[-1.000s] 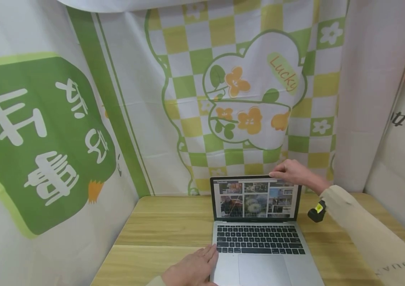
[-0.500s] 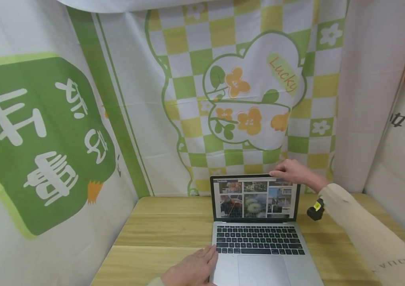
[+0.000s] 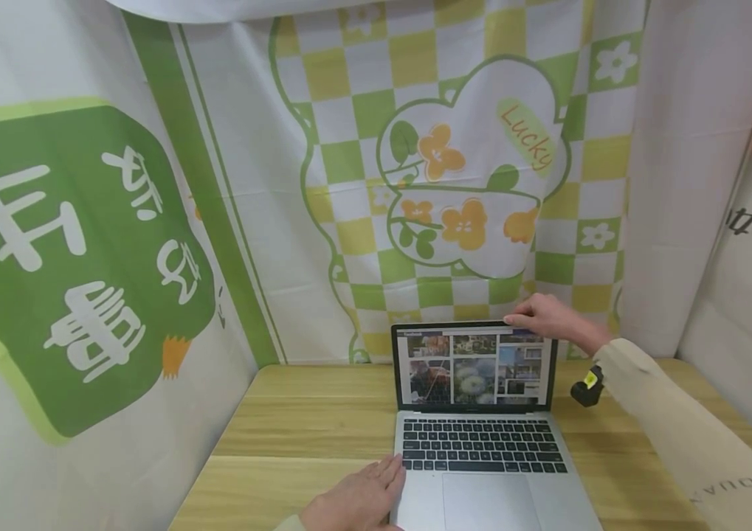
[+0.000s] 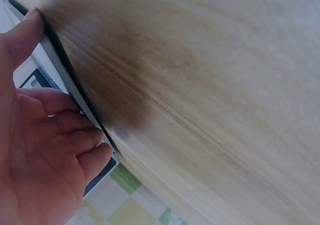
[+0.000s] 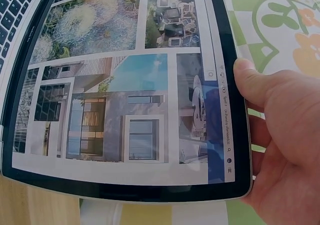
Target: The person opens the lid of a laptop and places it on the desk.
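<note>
An opened laptop [image 3: 485, 483], silver with black keys, stands on the wooden table [image 3: 302, 420]. Its lit screen [image 3: 473, 372] shows a web page of photos. My left hand [image 3: 359, 494] lies along the left side of the base, fingers extended in the head view. The left wrist view shows the thumb and fingers of that hand [image 4: 45, 150] against the base's edge. At the top edge of the lid, right of its middle, my right hand [image 3: 544, 317] pinches the rim. In the right wrist view its thumb [image 5: 255, 82] presses the screen's black border, with the fingers behind the lid.
A printed cloth [image 3: 356, 177] with green and yellow checks hangs right behind the laptop. Side cloths [image 3: 70, 243] enclose the table at left and right. A small black device [image 3: 587, 389] with a yellow mark sits at my right wrist.
The lid's top edge has risen very slightly in the head view, and my right hand has shifted a little up and right with it. My left hand stays in place.
</note>
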A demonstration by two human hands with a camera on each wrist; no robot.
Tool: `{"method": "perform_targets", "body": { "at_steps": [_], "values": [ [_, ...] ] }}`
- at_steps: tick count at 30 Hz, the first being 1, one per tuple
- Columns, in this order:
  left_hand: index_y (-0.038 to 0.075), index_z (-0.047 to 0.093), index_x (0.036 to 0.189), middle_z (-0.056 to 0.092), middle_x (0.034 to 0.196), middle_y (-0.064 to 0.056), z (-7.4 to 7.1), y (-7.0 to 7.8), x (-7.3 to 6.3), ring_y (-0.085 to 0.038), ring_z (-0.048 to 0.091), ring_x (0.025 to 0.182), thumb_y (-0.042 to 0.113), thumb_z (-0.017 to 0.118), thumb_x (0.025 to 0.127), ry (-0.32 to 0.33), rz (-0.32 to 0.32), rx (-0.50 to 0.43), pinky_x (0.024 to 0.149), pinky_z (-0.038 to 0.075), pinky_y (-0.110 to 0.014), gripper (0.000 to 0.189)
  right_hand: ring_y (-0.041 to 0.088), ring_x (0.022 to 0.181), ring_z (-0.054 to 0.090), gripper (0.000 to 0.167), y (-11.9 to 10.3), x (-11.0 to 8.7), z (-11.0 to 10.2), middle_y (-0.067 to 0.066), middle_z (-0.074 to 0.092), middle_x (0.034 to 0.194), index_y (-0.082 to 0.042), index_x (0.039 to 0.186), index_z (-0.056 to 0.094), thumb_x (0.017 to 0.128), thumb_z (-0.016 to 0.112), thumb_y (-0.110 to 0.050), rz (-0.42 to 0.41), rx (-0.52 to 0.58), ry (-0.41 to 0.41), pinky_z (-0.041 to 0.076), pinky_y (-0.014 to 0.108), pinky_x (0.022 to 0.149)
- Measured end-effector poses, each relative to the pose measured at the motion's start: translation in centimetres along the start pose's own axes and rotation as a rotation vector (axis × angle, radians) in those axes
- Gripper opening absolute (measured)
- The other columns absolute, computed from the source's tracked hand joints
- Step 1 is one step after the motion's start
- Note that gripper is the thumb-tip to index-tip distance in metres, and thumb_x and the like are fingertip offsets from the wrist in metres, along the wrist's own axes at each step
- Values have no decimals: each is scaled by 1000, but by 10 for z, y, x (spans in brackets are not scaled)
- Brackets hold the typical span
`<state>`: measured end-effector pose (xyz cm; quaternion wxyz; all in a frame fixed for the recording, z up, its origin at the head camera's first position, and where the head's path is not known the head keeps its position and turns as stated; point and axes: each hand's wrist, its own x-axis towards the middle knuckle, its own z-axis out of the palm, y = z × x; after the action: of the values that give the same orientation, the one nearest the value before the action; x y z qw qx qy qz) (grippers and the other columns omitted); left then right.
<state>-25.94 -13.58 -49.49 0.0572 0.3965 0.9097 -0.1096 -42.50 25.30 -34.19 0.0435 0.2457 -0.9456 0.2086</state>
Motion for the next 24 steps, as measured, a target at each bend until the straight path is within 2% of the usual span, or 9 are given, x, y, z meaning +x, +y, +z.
{"method": "perform_targets", "body": {
  "at_steps": [6, 13, 19, 24],
  "values": [
    [2, 41, 147, 38, 156, -15, 1, -1, 0, -24, 37, 145, 70, 41, 92, 25, 21, 34, 115, 37, -31, 88, 8, 46, 25, 48, 3, 2, 1, -8, 32, 51, -19, 57, 42, 99, 57, -36, 10, 10, 3, 31, 26, 50],
    [2, 41, 147, 37, 156, -15, 1, -1, 0, -24, 37, 145, 71, 40, 92, 23, 22, 9, 116, 37, -31, 89, 8, 46, 26, 46, 2, 4, 0, -8, 37, 52, -11, 60, 54, 100, 57, -33, 36, 10, -5, 34, 26, 51],
    [3, 40, 148, 35, 158, -14, 1, -1, 1, -24, 35, 146, 72, 39, 92, 4, 13, -28, 117, 35, -31, 89, 10, 47, 25, 47, 4, 6, 1, -7, 31, 51, -15, 57, 44, 100, 57, -29, 51, 36, 2, 31, 27, 50],
    [3, 40, 148, 36, 157, -15, 1, -2, 1, -25, 36, 146, 72, 39, 92, 15, 18, -22, 116, 36, -32, 89, 11, 48, 25, 45, 8, 8, 2, -7, 31, 51, -13, 58, 46, 100, 58, -27, 50, 49, 17, 30, 27, 50]
  ]
}}
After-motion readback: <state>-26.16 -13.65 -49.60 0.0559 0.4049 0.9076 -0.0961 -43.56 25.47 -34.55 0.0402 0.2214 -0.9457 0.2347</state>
